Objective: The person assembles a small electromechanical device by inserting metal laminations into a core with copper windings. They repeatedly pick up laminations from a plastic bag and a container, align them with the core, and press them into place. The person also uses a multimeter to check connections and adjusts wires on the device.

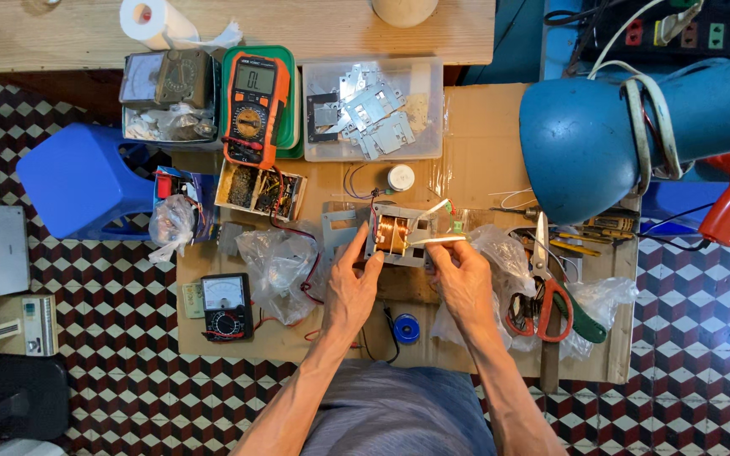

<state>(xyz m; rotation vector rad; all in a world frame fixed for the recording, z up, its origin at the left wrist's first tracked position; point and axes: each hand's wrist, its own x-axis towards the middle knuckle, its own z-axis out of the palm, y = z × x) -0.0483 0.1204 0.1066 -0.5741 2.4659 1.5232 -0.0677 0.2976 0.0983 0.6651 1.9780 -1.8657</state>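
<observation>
Copper-wound coil in grey metal frame (396,236) sits at counter (466,152) centre, on cardboard. Left hand (350,287) grip closed on frame's left edge. Right hand (464,279) grip closed on thin white strip (438,241) touching coil. Red-handled scissors (542,295) lie just right. Farther: orange digital multimeter (254,110), clear plastic box of metal plates (373,110).
</observation>
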